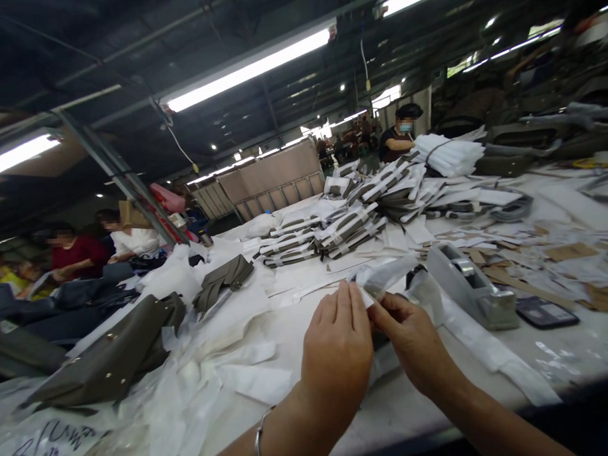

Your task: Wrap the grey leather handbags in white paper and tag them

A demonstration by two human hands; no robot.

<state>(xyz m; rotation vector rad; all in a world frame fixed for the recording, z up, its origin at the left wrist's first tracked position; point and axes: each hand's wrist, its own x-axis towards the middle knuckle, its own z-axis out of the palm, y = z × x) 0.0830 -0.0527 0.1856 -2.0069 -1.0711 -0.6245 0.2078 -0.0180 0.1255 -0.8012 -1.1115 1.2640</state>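
My left hand (338,350) and my right hand (410,331) meet over the white table (562,352), both pinching a thin white wrapping sheet (380,278) that sticks up between the fingertips. A dark strap seems to lie under the hands, mostly hidden. A silver bracelet (259,436) rings my left wrist. A grey tape dispenser (470,285) stands just right of my right hand.
An olive-grey handbag (109,358) lies at the left among loose white sheets. Wrapped strap bundles (344,230) are piled further back, with a white sheet stack (448,153). A dark phone (546,311) lies right of the dispenser. Other people work at the left and far back.
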